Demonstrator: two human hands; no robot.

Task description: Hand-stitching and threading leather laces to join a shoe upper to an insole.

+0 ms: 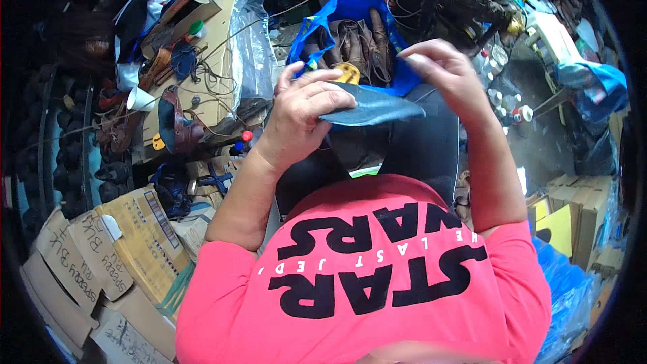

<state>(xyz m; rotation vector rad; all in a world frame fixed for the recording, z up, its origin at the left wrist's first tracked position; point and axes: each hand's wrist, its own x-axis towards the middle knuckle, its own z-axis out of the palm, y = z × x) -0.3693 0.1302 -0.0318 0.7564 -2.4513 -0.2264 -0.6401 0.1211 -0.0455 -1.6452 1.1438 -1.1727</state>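
Note:
My left hand (306,104) is closed on the near-left end of a dark grey, sole-shaped piece (377,108), with the thumb and index finger across it. The piece is held above my lap, and its narrower end points right. A yellow rounded thing (348,73) shows just beyond the piece; I cannot tell whether it touches my fingers. To the right and a little higher, my right hand (445,71) is raised apart from the piece. Its fingers are bent together in a pinch, slightly blurred, and whatever they hold is too small to make out.
Beyond my knees stands an open blue bag (411,81) with brown leather shoe uppers (354,44). At left, cardboard (219,84) bears cords, a white cup (140,100) and a brown leather shoe piece (176,121). Cardboard boxes (111,243) crowd the lower left; bottles (515,108) stand at right.

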